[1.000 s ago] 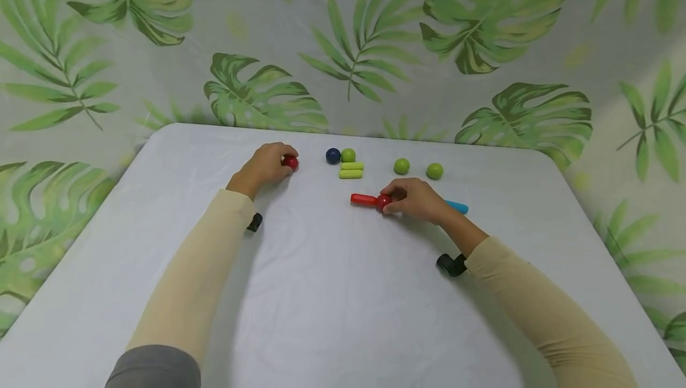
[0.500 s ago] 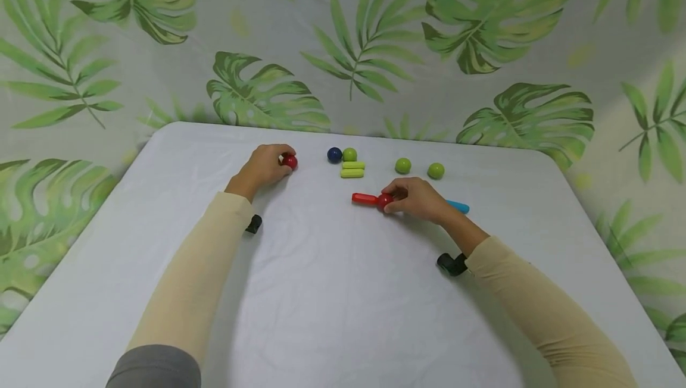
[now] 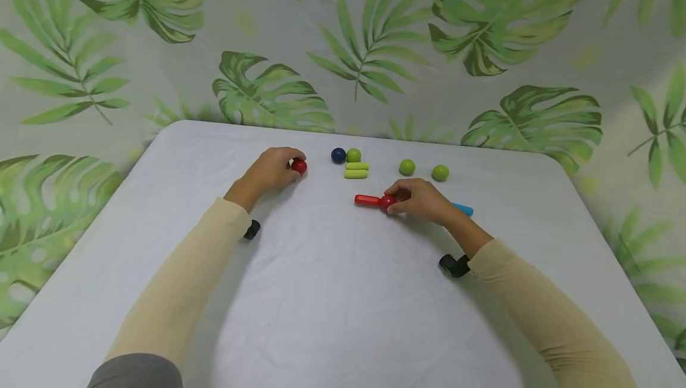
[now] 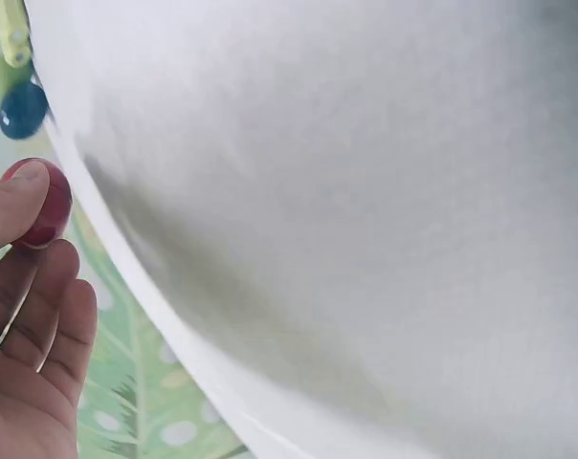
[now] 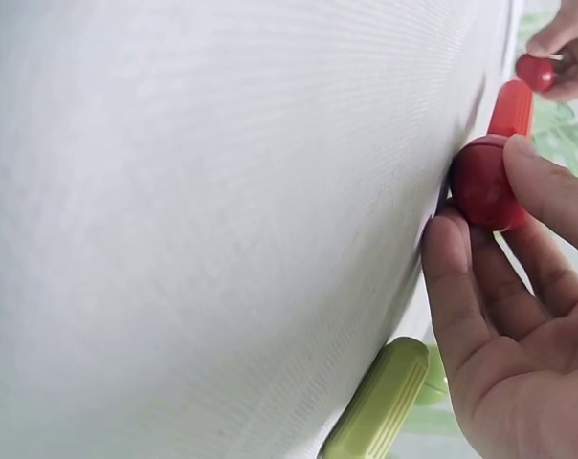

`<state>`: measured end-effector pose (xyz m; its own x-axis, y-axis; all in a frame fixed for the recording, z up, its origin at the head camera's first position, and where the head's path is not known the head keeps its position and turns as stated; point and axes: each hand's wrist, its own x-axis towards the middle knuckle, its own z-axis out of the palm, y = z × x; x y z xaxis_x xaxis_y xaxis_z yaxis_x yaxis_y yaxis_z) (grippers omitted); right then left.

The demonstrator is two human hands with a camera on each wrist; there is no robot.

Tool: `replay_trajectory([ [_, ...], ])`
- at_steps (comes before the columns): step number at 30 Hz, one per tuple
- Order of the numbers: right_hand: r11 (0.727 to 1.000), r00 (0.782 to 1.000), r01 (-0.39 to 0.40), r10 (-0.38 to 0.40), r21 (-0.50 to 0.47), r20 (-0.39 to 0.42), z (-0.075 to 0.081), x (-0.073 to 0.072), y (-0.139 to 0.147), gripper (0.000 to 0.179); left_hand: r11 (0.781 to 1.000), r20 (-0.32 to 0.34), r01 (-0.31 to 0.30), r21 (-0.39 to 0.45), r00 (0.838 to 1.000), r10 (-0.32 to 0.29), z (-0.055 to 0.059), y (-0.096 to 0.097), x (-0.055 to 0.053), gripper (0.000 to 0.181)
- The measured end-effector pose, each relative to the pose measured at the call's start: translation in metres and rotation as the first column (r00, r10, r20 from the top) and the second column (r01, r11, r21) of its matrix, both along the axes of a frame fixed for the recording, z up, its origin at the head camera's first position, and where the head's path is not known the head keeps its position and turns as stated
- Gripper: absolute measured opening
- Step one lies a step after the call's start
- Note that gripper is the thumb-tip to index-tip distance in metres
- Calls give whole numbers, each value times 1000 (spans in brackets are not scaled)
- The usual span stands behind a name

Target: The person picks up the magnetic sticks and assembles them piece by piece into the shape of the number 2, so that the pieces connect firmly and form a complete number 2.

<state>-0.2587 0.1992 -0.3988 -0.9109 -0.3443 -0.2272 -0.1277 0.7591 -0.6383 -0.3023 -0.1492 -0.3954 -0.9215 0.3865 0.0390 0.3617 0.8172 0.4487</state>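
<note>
My left hand [image 3: 276, 169] pinches a small red ball [image 3: 299, 166] between thumb and fingers at the back left of the table; the left wrist view shows the thumb on the red ball [image 4: 48, 203]. My right hand [image 3: 420, 199] holds a second red ball [image 3: 388, 203] right of the middle. This ball sits against the end of a red stick [image 3: 367, 200] lying on the cloth. In the right wrist view, the thumb and fingers grip the red ball [image 5: 485, 182], with the red stick [image 5: 512, 108] beyond it.
Behind lie a dark blue ball [image 3: 338, 155], a green ball [image 3: 354, 155] and two yellow-green sticks [image 3: 356, 174]. Two more green balls [image 3: 407, 166] stand farther right. A blue stick [image 3: 463, 209] is partly hidden behind my right hand. A leaf-patterned cloth [image 3: 375, 49] hangs behind the white table [image 3: 343, 293].
My left hand has shifted slightly right with its red ball, toward the dark blue ball. The right hand stays at the red stick. The head view has shifted a little.
</note>
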Motion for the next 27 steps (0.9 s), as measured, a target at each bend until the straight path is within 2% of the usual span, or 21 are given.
replay_trajectory([
  [5,1000,1000,-1,1,-24,16,-3,2,1,38,994,-24,112,16,993,-112,1,4,23,37],
  [8,1000,1000,-6,6,-27,14,-5,3,1,39,984,-21,167,58,986,-166,-1,2,40,37],
  [11,1000,1000,-3,4,-24,12,-5,2,1,38,974,-25,190,119,982,-189,-2,-1,55,37],
  [15,1000,1000,4,-4,-16,12,-2,2,1,37,959,-34,201,198,980,-198,-1,-3,68,38],
  [19,1000,1000,1,0,-18,17,0,2,1,38,946,-27,200,255,980,-199,0,-1,73,39],
  [27,1000,1000,0,0,-24,15,1,1,4,37,926,-29,219,308,975,-221,2,10,70,41],
])
